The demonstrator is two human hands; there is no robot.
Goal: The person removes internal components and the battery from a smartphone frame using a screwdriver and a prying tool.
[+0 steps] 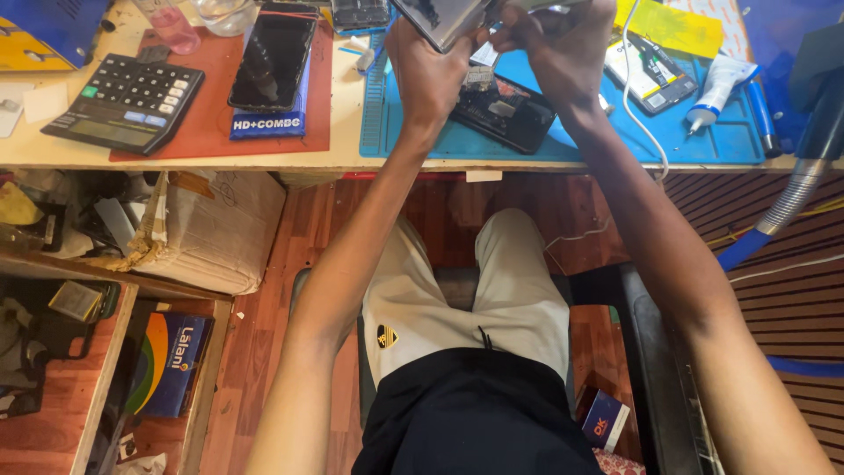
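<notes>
Lap: black shirt and pale shorts [519,299] on a dark chair, arms stretched forward over wooden floor.
Floor, right: small blue box [605,419] beside the chair; ribbed mat further right.
Floor, left: cardboard box [220,230] under the worktop edge; blue-and-orange carton [171,362] in a wooden crate below it.
Worktop [347,123]: pale surface across the top of the view, carrying a red mat on the left and a blue mat [721,145] on the right.
Left hand [428,75]: raised above the blue mat, grip closed around the lower edge of a phone [440,19], thumb and fingers wrapped on its side.
Right hand [563,48]: just beside the left, fingers pinched together at the phone's right edge; what sits between the fingertips too small to tell.
Phone: tilted, dark glossy face, held clear of the worktop at the top edge of the view, partly cut off.
Under the hands: opened dark device [505,110] lying flat on the blue mat.
Right of the hands: white tube [716,88] and a small board on the blue mat; white cable [635,105] running off the worktop edge; grey hose [796,198] at far right.
Red mat: black phone [274,57] resting on a blue box.
Far left: black calculator [123,101] overlapping the red mat's edge.
Back edge: pink bottle [174,26] and a clear glass dish.
</notes>
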